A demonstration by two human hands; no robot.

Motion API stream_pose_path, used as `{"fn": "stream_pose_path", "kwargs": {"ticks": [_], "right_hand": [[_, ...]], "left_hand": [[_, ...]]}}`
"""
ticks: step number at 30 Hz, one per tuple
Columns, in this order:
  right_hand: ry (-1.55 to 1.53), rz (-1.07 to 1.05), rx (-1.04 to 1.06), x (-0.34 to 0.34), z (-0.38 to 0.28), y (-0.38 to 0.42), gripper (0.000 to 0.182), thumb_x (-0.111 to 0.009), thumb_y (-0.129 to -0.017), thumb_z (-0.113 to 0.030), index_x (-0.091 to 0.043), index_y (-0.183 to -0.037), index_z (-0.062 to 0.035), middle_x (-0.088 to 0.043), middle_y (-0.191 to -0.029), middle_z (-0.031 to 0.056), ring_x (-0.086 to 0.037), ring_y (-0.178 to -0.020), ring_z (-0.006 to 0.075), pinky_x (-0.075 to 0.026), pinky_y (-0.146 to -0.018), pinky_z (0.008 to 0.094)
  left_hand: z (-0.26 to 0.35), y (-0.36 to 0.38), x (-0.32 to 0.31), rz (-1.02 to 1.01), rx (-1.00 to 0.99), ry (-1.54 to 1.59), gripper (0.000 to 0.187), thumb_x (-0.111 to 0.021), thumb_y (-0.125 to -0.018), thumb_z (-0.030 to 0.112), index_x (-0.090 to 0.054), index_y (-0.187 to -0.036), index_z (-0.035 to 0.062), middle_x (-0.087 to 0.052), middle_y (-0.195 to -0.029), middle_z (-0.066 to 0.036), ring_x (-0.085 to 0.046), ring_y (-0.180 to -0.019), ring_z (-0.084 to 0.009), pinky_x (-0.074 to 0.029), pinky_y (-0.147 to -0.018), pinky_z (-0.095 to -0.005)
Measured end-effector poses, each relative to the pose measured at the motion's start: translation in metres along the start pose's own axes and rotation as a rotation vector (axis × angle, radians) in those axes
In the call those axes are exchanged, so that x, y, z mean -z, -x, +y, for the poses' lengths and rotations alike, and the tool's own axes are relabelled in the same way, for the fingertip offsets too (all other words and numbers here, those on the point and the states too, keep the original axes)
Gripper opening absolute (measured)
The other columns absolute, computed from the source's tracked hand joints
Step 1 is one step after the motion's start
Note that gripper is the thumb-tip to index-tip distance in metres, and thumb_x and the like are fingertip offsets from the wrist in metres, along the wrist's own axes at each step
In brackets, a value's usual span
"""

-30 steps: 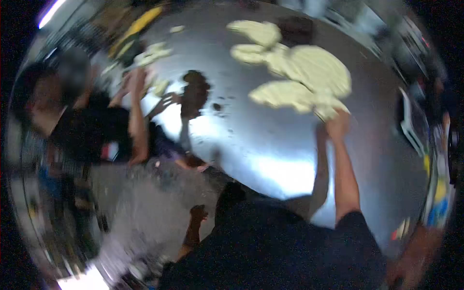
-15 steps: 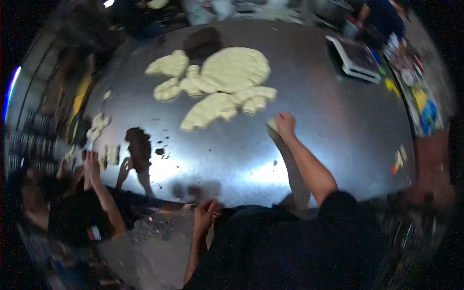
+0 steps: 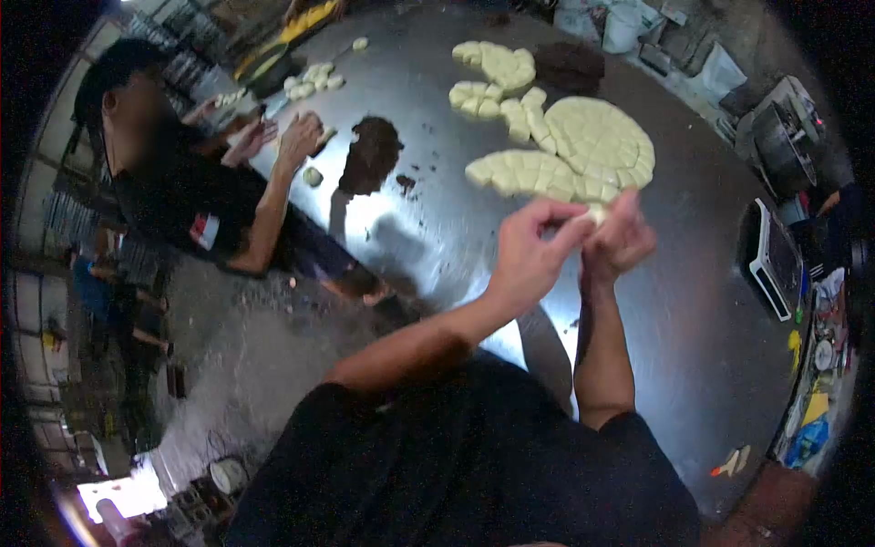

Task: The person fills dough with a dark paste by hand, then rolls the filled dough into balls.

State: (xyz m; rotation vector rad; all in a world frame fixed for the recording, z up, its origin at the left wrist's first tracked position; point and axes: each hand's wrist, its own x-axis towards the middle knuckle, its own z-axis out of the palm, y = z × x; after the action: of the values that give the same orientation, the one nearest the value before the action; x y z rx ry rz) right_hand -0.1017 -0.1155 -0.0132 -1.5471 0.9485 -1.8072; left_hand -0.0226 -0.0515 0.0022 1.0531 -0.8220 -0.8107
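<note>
My left hand (image 3: 538,246) and my right hand (image 3: 622,239) meet above the metal table. Their fingers pinch a small pale piece of dough (image 3: 597,213), mostly covered by the fingertips. Just beyond them lies a large round slab of dough (image 3: 602,137), scored into many small pieces. A longer cut strip of dough (image 3: 524,170) sits to its left, partly behind my hands. Farther back are smaller cut portions of dough (image 3: 497,62). To the left, a dark crumbly heap (image 3: 371,155) rests on the metal.
At the left edge a co-worker (image 3: 196,173) handles dough, with a round dough ball (image 3: 313,176) close by. More dough balls (image 3: 314,82) lie behind. A white-framed device (image 3: 770,264) with a dark top stands at the right, and a large metal pot (image 3: 782,146) beyond the table.
My left hand has risen from beside the table edge to join my right hand at the dough piece. The view has turned left, bringing the co-worker into fuller sight.
</note>
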Motion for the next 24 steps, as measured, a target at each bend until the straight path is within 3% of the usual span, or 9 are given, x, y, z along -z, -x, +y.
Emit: {"fn": "stream_pose_path", "kwargs": {"ticks": [3,5,9,11,14,18,20,21,24], "right_hand": [[-0.112,-0.042,-0.077,-0.033,-0.027,0.026,0.046,-0.046,-0.096,-0.03,-0.048,-0.06,-0.0006,-0.048,-0.052,0.0026,-0.043,-0.047,0.0113,-0.033,-0.044,0.0311],[-0.027,-0.133,0.141,-0.034,-0.031,0.044,0.04,-0.048,-0.093,-0.026,-0.053,-0.064,0.0008,-0.051,-0.055,0.0061,-0.046,-0.049,0.0133,-0.038,-0.048,0.0304],[-0.04,-0.444,0.05,-0.054,-0.027,0.069,0.016,-0.061,-0.081,-0.011,-0.063,-0.077,0.0039,-0.064,-0.075,0.0115,-0.059,-0.056,0.0234,-0.046,-0.051,0.0318],[-0.006,-0.6,0.216,-0.085,-0.004,0.088,0.011,-0.064,-0.078,-0.01,-0.067,-0.08,0.0015,-0.067,-0.085,0.0141,-0.065,-0.069,0.0257,-0.052,-0.063,0.0322],[-0.156,-1.081,-0.333,-0.117,0.024,0.12,0.015,-0.067,-0.075,-0.005,-0.069,-0.089,-0.0009,-0.066,-0.092,0.0153,-0.064,-0.089,0.026,-0.05,-0.077,0.0341],[0.086,-0.831,0.281,-0.23,0.101,0.139,0.026,-0.067,-0.077,-0.012,-0.063,-0.098,0.0003,-0.061,-0.098,0.0197,-0.062,-0.09,0.0283,-0.05,-0.077,0.0374],[0.204,-0.97,0.318,-0.289,0.134,0.152,0.03,-0.063,-0.079,-0.013,-0.06,-0.104,0.0018,-0.06,-0.098,0.0191,-0.061,-0.089,0.0296,-0.05,-0.077,0.0395],[0.322,-1.113,0.359,-0.313,0.148,0.157,0.034,-0.06,-0.081,-0.014,-0.057,-0.11,0.0033,-0.058,-0.098,0.0185,-0.06,-0.088,0.0308,-0.049,-0.077,0.0416],[0.521,-1.062,0.578,-0.347,0.17,0.178,0.031,-0.051,-0.082,-0.009,-0.057,-0.109,0.0041,-0.057,-0.098,0.0159,-0.058,-0.091,0.0299,-0.047,-0.079,0.0403]], "left_hand": [[0.009,-0.008,0.01,0.262,0.024,-0.27,0.031,-0.061,-0.091,0.022,-0.058,-0.07,-0.0006,-0.056,-0.062,-0.001,-0.052,-0.06,-0.0097,-0.042,-0.052,-0.0293],[0.019,-0.013,0.046,0.043,0.13,0.217,0.048,-0.055,-0.095,0.034,-0.051,-0.06,0.0024,-0.049,-0.055,0.003,-0.044,-0.053,-0.0091,-0.035,-0.047,-0.0308],[-0.019,-0.006,0.151,0.026,-0.099,-0.616,0.05,-0.046,-0.098,0.044,-0.059,-0.07,0.0046,-0.061,-0.074,-0.003,-0.057,-0.062,-0.013,-0.045,-0.053,-0.0299],[0.015,-0.002,0.162,0.376,0.508,0.247,0.033,-0.052,-0.096,0.033,-0.061,-0.087,0.0027,-0.059,-0.079,-0.004,-0.057,-0.07,-0.0142,-0.049,-0.069,-0.0269],[-0.07,0.042,0.279,0.261,0.753,0.17,0.031,-0.058,-0.092,0.028,-0.058,-0.108,0.0023,-0.059,-0.095,-0.006,-0.06,-0.092,-0.0187,-0.049,-0.086,-0.0334],[-0.11,0.115,0.339,0.04,0.045,-0.788,0.035,-0.057,-0.094,0.023,-0.05,-0.12,0.0008,-0.059,-0.11,-0.013,-0.059,-0.096,-0.0258,-0.05,-0.082,-0.0342],[-0.084,0.121,0.339,-0.079,0.034,-1.004,0.032,-0.055,-0.094,0.02,-0.054,-0.117,-0.0016,-0.06,-0.111,-0.012,-0.059,-0.093,-0.0256,-0.049,-0.082,-0.0353],[-0.098,0.135,0.335,0.162,0.197,-0.234,0.032,-0.054,-0.093,0.02,-0.055,-0.117,-0.0025,-0.061,-0.11,-0.011,-0.06,-0.09,-0.0249,-0.048,-0.081,-0.0351],[-0.063,0.134,0.332,0.07,0.456,-0.6,0.036,-0.056,-0.093,0.022,-0.054,-0.12,-0.0016,-0.061,-0.11,-0.012,-0.06,-0.096,-0.0235,-0.048,-0.086,-0.0364]]}}
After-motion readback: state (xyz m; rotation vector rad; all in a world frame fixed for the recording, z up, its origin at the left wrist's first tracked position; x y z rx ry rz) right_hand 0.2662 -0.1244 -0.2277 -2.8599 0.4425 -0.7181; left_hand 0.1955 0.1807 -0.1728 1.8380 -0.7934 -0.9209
